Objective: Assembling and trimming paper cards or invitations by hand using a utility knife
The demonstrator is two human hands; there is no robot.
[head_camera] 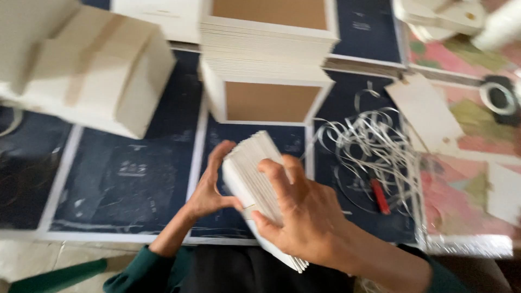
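A thick stack of white cards [251, 168] is held between both hands above dark blue sheets [125, 179]. My left hand [209, 187] grips its left edge, thumb under and fingers up the side. Over the stack's right side and lower end wraps my right hand [298, 209]. The stack is tilted, its upper end pointing away from me. Both wrists wear dark green sleeves.
Two tall piles of white-edged brown boards [268, 59] stand just beyond the hands. A bundle of white blocks [92, 70] sits at the upper left. Loose white paper strips [374, 146] and a red tool [380, 196] lie right; a tape roll [498, 97] is at the far right.
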